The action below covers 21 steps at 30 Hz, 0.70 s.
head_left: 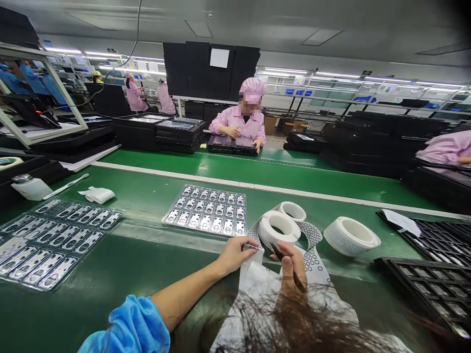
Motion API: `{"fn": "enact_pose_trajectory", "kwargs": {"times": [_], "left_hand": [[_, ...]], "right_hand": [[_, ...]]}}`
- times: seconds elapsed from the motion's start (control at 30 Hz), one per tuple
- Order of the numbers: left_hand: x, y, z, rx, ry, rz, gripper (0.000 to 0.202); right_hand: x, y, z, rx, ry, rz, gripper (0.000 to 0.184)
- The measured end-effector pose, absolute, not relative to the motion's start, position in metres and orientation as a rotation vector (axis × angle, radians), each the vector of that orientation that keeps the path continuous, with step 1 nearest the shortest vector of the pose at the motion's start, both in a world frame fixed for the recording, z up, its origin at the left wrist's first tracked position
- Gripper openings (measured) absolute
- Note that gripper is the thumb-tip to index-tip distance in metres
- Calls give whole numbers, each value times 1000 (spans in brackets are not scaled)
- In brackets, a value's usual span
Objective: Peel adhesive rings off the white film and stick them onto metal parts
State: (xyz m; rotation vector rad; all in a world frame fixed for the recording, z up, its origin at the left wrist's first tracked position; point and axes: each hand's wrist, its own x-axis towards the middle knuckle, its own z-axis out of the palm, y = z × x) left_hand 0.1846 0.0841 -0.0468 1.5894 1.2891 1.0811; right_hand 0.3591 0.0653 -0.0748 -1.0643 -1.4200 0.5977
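Observation:
My left hand [235, 256] pinches the edge of a white sticker strip [312, 262] printed with small black rings, beside the rolls. In my right hand [295, 264] is a pair of dark tweezers [300, 282], tips pointing up and left toward the strip. A white roll [263, 230] stands just beyond my hands, with a smaller white roll [293, 211] behind it. The strip loops around to the right and trails toward me, partly hidden by blurred hair. Behind my left hand lies a clear plastic tray [208, 208] with rows of small silver plates.
More clear trays of silver plates [55, 238] lie left, near a pump bottle [31, 187], a toothbrush [66, 186] and crumpled white material [97, 194]. Another roll [352, 236] and black trays [430, 289] stand right. Across the green bench, a co-worker in pink [241, 120] handles dark trays.

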Motion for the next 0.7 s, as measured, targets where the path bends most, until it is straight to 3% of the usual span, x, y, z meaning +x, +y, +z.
{"fn": "enact_pose_trajectory", "kwargs": {"times": [0.1,0.7], "left_hand": [[184,88,-50,1577,1297,1044,19],[182,88,-48,1588,1292,970,19]], "right_hand": [[360,65,-75,-1020,-1417,646,16],[362,64,-84,-1061,-1383,694,16]]}}
